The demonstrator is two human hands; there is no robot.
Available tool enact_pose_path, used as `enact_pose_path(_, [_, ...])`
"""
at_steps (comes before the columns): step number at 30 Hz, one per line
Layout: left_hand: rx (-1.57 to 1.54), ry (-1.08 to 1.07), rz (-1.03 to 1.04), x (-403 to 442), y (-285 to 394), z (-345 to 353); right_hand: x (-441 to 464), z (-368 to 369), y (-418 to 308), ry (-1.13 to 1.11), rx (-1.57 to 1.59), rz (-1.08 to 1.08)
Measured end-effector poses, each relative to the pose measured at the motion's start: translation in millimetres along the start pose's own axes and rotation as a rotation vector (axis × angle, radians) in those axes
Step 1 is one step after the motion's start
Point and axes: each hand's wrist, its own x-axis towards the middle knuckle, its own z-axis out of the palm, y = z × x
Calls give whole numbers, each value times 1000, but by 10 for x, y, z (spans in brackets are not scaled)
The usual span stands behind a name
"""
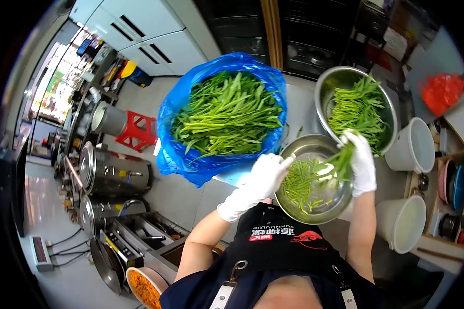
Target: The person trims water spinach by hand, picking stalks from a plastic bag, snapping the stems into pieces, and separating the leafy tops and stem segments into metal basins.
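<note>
My right hand (361, 162), in a white glove, is closed round a bunch of leafy water spinach (341, 164) over a steel bowl (320, 217). Short cut-looking stem pieces (300, 188) lie in that bowl. At the bowl's left rim is my left hand (268, 175), also gloved, its fingers drawn together; whatever is between them cannot be made out. A blue plastic bag (170, 154) beyond it holds a large heap of long water spinach (229, 116). A second steel bowl (320, 98), behind my right hand, contains more greens (358, 105).
Two white buckets (420, 144) (401, 224) stand at the right, beside a wooden shelf with pans. To the left are a red stool (136, 131) and large steel pots (116, 170). A tub of orange food (144, 288) sits lower left.
</note>
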Motion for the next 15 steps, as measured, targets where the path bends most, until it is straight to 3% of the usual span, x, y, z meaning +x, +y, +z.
enact_pose_path(3, [-76, 105, -3, -116, -113, -8, -57, -250, -50, -18, 123, 54])
enact_pose_path(4, [-87, 90, -112, -127, -185, -98, -115, -276, -84, -24, 121, 58])
enact_pose_path(8, [234, 315, -166, -118, -649, -712, -257, -276, 2, -27, 38, 91])
enact_pose_path(10, [-36, 253, -262, -129, -670, -882, -251, -267, 134, -14, 82, 85])
enact_pose_path(13, [-214, 279, -47, -41, -403, -605, -223, -219, 172, 37, 197, 102])
enact_pose_path(15, [-256, -21, -91, -42, -200, -235, -209, -172, 136, 50, 236, 85])
